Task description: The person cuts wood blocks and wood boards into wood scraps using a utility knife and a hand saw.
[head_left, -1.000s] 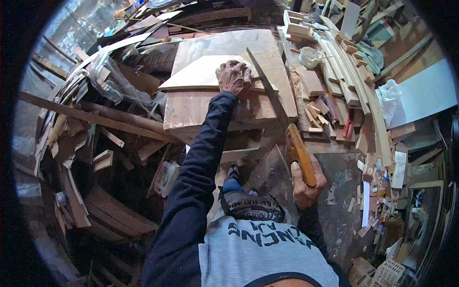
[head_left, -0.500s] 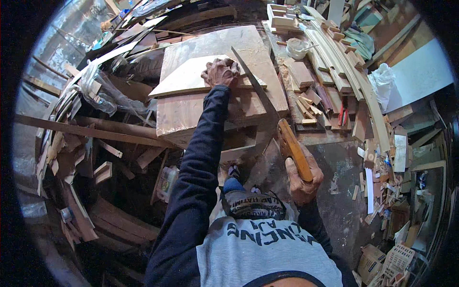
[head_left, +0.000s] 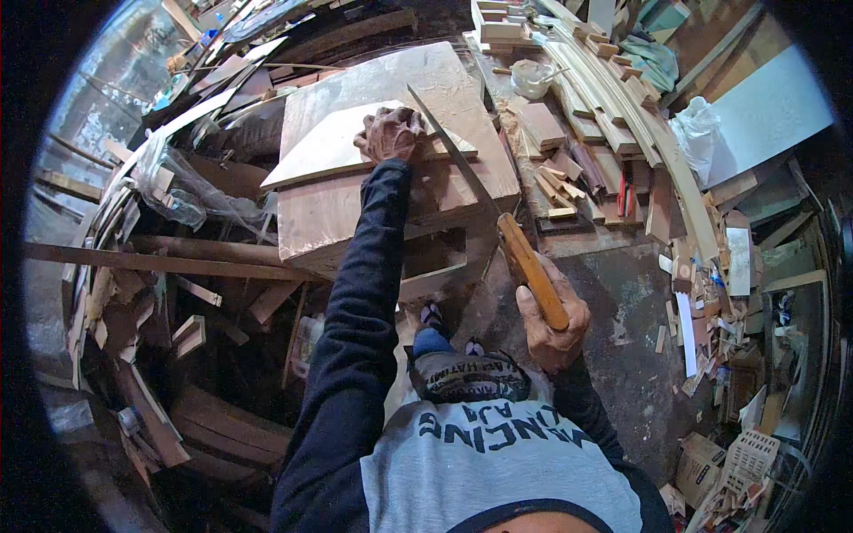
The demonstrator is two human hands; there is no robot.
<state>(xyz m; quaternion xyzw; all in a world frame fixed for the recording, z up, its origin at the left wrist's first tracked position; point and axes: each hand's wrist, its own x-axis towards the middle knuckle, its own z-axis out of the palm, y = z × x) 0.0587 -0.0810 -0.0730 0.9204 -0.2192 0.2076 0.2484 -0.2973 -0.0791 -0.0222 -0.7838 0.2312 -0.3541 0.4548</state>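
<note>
evidently, the work in hand is a saw cut made across a pale board [head_left: 311,147], which lies flat on top of the workbench [head_left: 333,211], its left tip appearing to reach just past the bench's left edge.

left hand [head_left: 391,135]: set on the board, over the middle of the bench, fingers bent and slightly parted, bearing down. the fingertips are hidden; whether they hook the board's far edge cannot be told.

right hand [head_left: 555,320]: off the bench's near right corner, fingers wrapped closely around the wooden handle of the handsaw [head_left: 531,271], thumb along its left side. the blade slants over the bench and crosses the board just right of the left hand. how deep it sits cannot be told.

risks, as judged: the chief one is the blade jumping from its line into the left hand, caused by a hurried stroke and so little room between them. no clamp is seen, so uneven hand pressure could let the board pivot on the bench and bind the blade. a stroke carried too deep could score the bench top. a lost hold could drop the saw toward the sandalled feet [head_left: 431,313] below the bench's near side.
</note>
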